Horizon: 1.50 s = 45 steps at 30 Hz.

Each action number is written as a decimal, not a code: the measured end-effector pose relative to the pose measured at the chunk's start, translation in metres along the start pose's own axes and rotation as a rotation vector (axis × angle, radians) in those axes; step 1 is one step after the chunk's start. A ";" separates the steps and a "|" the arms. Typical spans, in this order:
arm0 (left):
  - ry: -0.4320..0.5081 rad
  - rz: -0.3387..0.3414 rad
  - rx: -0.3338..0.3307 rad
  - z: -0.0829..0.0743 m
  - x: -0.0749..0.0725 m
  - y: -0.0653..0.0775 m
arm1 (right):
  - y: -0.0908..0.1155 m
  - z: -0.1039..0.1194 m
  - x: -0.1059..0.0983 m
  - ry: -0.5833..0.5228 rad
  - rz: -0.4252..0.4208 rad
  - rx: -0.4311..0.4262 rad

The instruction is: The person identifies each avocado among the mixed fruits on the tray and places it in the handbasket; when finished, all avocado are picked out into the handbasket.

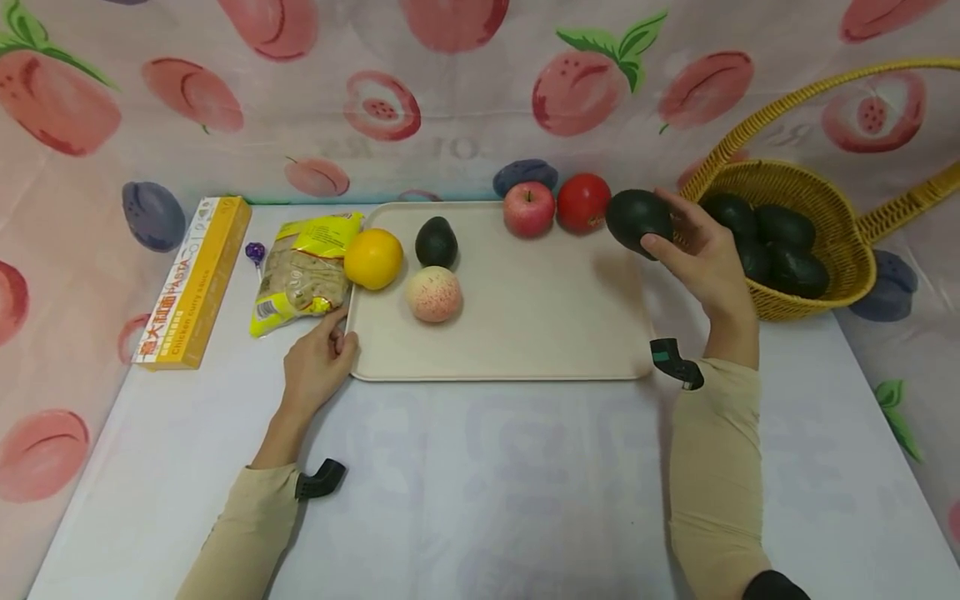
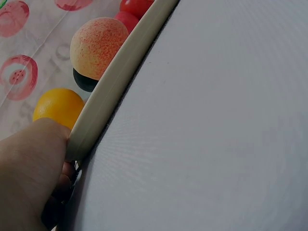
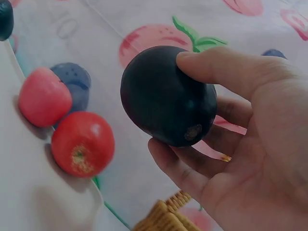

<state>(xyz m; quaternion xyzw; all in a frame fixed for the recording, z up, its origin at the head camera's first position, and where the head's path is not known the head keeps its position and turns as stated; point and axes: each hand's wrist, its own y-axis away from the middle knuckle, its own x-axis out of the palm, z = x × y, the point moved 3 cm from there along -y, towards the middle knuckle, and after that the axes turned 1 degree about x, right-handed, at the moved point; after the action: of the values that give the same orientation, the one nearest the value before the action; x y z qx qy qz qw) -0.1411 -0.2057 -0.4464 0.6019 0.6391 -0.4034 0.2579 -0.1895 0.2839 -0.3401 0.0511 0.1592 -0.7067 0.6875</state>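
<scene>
Head view. The right hand (image 1: 701,254) holds a dark green, egg-shaped avocado (image 1: 638,218) in the air, above the far right corner of the beige rectangular plastic tray (image 1: 525,333) and just beside the woven yellow wicker basket (image 1: 817,242), in which more dark avocados lie. The fingers curl round the fruit's right side. The left hand (image 1: 318,362) rests at the tray's near left corner. A yellow box (image 1: 191,283) bears the word "PASTA" and some Chinese characters; its smaller print is unreadable.

Left wrist view. The thumb (image 2: 36,159) presses on the tray's rim (image 2: 110,91); the other fingers lie beneath it, so their curl cannot be told.

Right wrist view. Thumb above and fingers below cradle the avocado (image 3: 166,96) about its widest girth. Judged by its smooth, faintly glossy skin, it is firm, moderately light and somewhat slippery; a grip round the middle seems safest. A round red tomato (image 3: 83,143) lies below.
</scene>
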 end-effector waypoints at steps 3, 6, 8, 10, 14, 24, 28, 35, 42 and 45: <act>0.005 0.002 -0.006 0.000 0.000 0.001 | 0.000 -0.002 -0.008 0.019 -0.033 0.021; 0.004 -0.002 -0.007 0.000 0.000 0.001 | 0.002 -0.003 -0.016 0.043 -0.065 0.030; 0.002 -0.005 -0.005 0.000 0.000 0.001 | 0.003 -0.004 -0.020 0.047 -0.081 0.037; 0.001 -0.006 -0.003 -0.001 0.000 0.001 | 0.006 -0.005 -0.024 0.014 -0.094 0.051; -0.006 -0.007 0.000 0.000 0.000 0.000 | 0.009 -0.007 -0.031 -0.011 -0.118 0.078; -0.016 0.007 -0.011 0.000 0.000 0.000 | 0.018 -0.016 -0.052 -0.020 -0.205 0.208; -0.017 0.000 -0.010 -0.002 0.000 0.000 | 0.021 -0.020 -0.060 0.056 -0.245 0.275; -0.011 -0.010 -0.005 -0.003 -0.001 0.000 | 0.026 -0.025 -0.071 0.061 -0.284 0.334; -0.010 -0.011 0.004 -0.004 -0.001 0.000 | 0.031 -0.030 -0.082 0.026 -0.371 0.341; -0.009 -0.016 0.005 -0.004 -0.001 0.001 | 0.031 -0.031 -0.087 0.025 -0.398 0.359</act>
<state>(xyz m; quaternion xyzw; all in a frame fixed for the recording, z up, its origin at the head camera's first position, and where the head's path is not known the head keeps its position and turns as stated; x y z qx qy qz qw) -0.1399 -0.2032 -0.4438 0.5954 0.6418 -0.4098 0.2562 -0.1590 0.3759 -0.3488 0.1486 0.0467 -0.8441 0.5130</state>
